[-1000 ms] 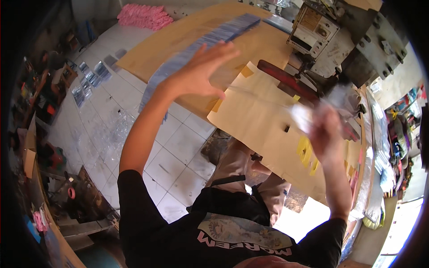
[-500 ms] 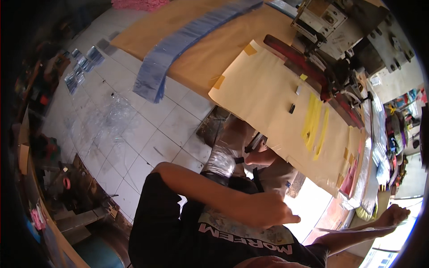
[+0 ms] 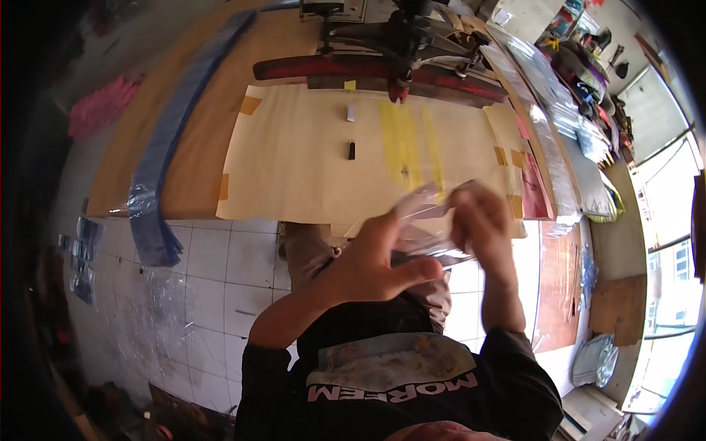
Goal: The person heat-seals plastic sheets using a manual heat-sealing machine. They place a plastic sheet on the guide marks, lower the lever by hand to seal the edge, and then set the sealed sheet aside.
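Note:
Clear, shiny plastic film (image 3: 434, 234) stretches between my two hands, just off the near edge of the table. My left hand (image 3: 382, 261) has the film between its raised fingers and its outstretched thumb; the fingertips are partly covered by the film. With bent fingers closed, my right hand (image 3: 482, 224) grips the film's right side. Beyond them lies a tan paper sheet (image 3: 294, 162), taped on the table, with yellow strips (image 3: 401, 140) and a small black piece (image 3: 351, 151) on it.
A sealing machine's long red bar (image 3: 316, 67) runs across the table's back. Blue folded plastic (image 3: 165, 162) drapes over the left side of the table. Loose clear plastic (image 3: 154, 309) litters the tiled floor. A pink bundle (image 3: 103, 106) sits far left.
My view has swung round to face the table. The right hand has come in from the far right with the film, and both hands have met in front of me.

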Demonstrator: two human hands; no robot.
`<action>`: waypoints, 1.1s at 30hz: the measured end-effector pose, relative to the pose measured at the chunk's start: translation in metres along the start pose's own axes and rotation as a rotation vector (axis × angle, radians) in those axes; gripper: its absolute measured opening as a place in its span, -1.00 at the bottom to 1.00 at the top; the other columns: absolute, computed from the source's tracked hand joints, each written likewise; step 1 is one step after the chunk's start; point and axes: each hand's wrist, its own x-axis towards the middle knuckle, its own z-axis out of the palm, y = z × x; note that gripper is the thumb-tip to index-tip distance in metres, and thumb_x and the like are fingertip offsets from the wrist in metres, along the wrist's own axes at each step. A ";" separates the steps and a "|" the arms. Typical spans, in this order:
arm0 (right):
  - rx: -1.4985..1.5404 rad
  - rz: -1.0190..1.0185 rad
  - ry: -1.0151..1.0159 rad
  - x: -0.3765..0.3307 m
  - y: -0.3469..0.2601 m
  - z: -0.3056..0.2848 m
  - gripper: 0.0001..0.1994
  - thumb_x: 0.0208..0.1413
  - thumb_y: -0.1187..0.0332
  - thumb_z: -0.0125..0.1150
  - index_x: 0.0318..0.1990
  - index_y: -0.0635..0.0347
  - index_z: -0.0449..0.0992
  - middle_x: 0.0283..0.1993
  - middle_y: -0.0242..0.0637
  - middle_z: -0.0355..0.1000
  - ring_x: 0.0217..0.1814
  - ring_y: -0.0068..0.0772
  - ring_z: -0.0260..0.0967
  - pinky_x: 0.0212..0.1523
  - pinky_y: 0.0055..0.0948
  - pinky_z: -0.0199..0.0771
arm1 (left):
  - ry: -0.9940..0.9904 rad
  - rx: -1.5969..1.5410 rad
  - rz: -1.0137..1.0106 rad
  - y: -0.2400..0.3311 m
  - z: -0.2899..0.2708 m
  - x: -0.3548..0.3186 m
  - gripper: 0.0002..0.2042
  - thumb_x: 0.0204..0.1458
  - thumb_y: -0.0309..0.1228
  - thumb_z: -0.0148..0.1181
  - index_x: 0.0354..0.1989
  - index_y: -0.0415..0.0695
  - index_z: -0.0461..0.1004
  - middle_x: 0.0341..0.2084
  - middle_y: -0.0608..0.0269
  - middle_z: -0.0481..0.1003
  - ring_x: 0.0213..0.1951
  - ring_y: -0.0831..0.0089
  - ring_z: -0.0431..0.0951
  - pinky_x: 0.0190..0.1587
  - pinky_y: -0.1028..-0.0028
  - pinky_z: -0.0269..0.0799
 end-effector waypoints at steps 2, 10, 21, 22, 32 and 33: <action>0.045 0.037 -0.025 -0.004 0.018 0.013 -0.82 0.26 0.38 0.03 -0.32 0.30 0.43 -0.70 -0.50 0.24 -0.72 -0.72 0.13 -0.69 -0.66 0.05 | 0.131 -0.060 -0.245 -0.002 -0.002 0.001 -0.35 0.17 -0.26 0.13 0.34 -0.22 -0.01 -0.02 0.05 0.44 -0.11 0.42 0.51 -0.01 0.38 0.44; -0.653 -0.666 0.308 0.010 0.021 0.008 -0.46 -0.12 0.56 0.31 0.12 0.26 0.36 0.08 -0.04 0.32 0.04 -0.06 0.35 -0.04 -0.27 0.41 | 0.110 0.360 -0.367 -0.014 0.004 -0.025 -0.50 0.21 -0.51 -0.11 0.32 -0.28 -0.01 -0.37 0.04 0.53 -0.54 0.39 0.59 -0.47 0.46 0.54; -0.625 -0.822 0.119 0.021 0.001 -0.008 -0.73 -0.20 0.57 0.38 -0.24 0.21 0.60 -0.20 -0.23 0.51 -0.12 -0.21 0.46 -0.17 -0.35 0.47 | -0.016 0.455 -0.287 -0.012 0.017 -0.022 -0.38 0.11 -0.58 -0.04 0.38 -0.17 -0.06 -0.71 0.01 0.38 -0.60 0.05 0.49 -0.19 0.23 0.47; -0.612 -0.804 0.115 0.021 -0.001 -0.006 -0.75 -0.19 0.57 0.38 -0.26 0.21 0.60 -0.21 -0.23 0.51 -0.13 -0.21 0.46 -0.18 -0.36 0.47 | -0.014 0.470 -0.269 -0.013 0.017 -0.022 -0.37 0.10 -0.58 -0.04 0.38 -0.16 -0.06 -0.70 0.01 0.40 -0.58 0.05 0.50 -0.03 0.16 0.37; -0.564 -0.799 0.097 0.021 0.008 -0.009 -0.77 -0.21 0.59 0.39 -0.30 0.22 0.60 -0.26 -0.22 0.52 -0.19 -0.23 0.49 -0.23 -0.38 0.49 | -0.042 0.506 -0.167 -0.013 0.014 -0.019 -0.46 0.15 -0.59 -0.10 0.34 -0.22 0.02 -0.56 0.03 0.51 -0.60 0.30 0.57 -0.44 0.39 0.52; -0.564 -0.799 0.097 0.022 0.009 -0.008 -0.77 -0.21 0.59 0.39 -0.30 0.22 0.60 -0.26 -0.22 0.52 -0.19 -0.23 0.49 -0.23 -0.38 0.49 | -0.042 0.506 -0.168 -0.012 0.014 -0.019 -0.46 0.15 -0.59 -0.10 0.34 -0.22 0.02 -0.56 0.03 0.51 -0.60 0.30 0.57 -0.44 0.39 0.52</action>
